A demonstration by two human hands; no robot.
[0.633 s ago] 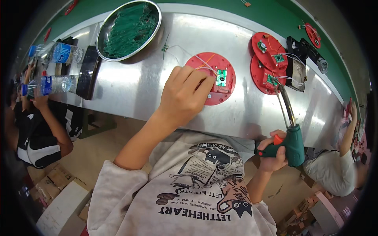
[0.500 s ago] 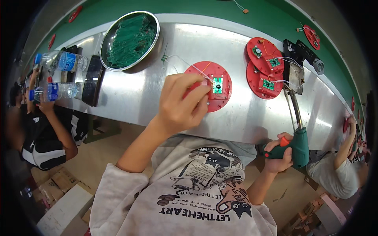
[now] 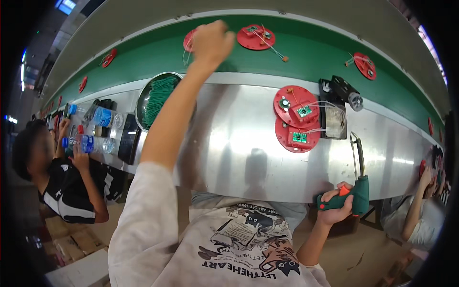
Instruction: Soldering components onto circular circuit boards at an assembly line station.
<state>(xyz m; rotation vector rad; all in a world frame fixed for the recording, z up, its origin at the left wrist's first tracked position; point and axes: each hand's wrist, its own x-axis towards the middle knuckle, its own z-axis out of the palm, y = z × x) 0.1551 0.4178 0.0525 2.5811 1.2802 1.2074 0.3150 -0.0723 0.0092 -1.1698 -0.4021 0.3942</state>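
Observation:
My left hand (image 3: 213, 44) reaches over the green belt. Its fingers look curled, but blur and the hand itself hide whether they hold anything. A red disc (image 3: 189, 42) with pale wires shows partly behind the hand; a second wired red disc (image 3: 256, 39) lies on the belt to its right. Off the bench's front edge, my right hand (image 3: 337, 205) is closed round a green soldering gun (image 3: 362, 197) with an orange trigger, its metal tip pointing upward. On the bench ahead are two overlapping red discs, an upper one (image 3: 286, 114) and a lower one (image 3: 289, 143), with green circuit boards.
A metal bowl (image 3: 140, 112) of green wires stands under my left forearm. Bottles (image 3: 109, 117) and a dark flat case (image 3: 129, 138) lie left of it. A black tray (image 3: 334, 129) sits beside the discs, near a black cylindrical device (image 3: 344, 92). Other people work on both sides.
My left hand has moved from the bench up to the belt. The disc under it is gone from that spot on the bench. The view has tilted upward; the right hand keeps its grip.

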